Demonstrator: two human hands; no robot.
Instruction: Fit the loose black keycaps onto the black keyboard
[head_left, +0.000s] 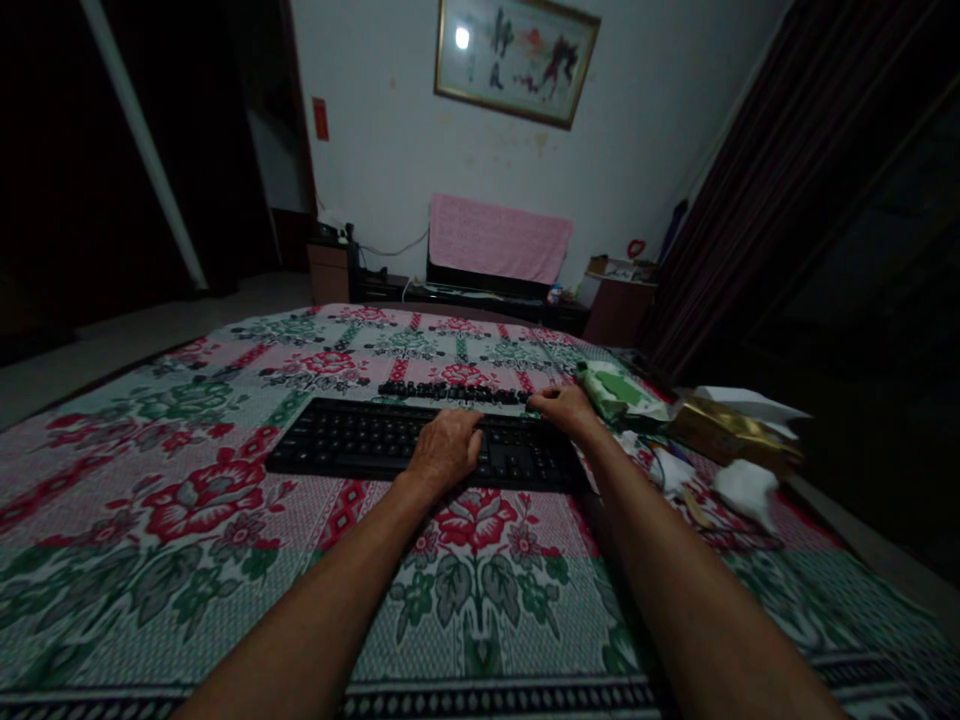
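Observation:
A black keyboard (367, 435) lies crosswise on a flowered cloth, some of its right part in shadow. My left hand (446, 445) rests over its middle, fingers lying forward towards the far edge and the thumb apart. Beyond the keyboard runs a row of small loose black pieces (450, 391) that look like keycaps. At the right end of that row, my right hand (568, 409) has thumb and forefinger pinched on a small black keycap (532, 404). The keys under my left hand are hidden.
The flowered cloth (187, 600) covers the large surface. To the right are a green-and-white tissue pack (619, 390), a gold box (731, 430) and crumpled white tissue (748, 488). Farther back, a pink cloth (499, 238) hangs over a dark screen on a low cabinet.

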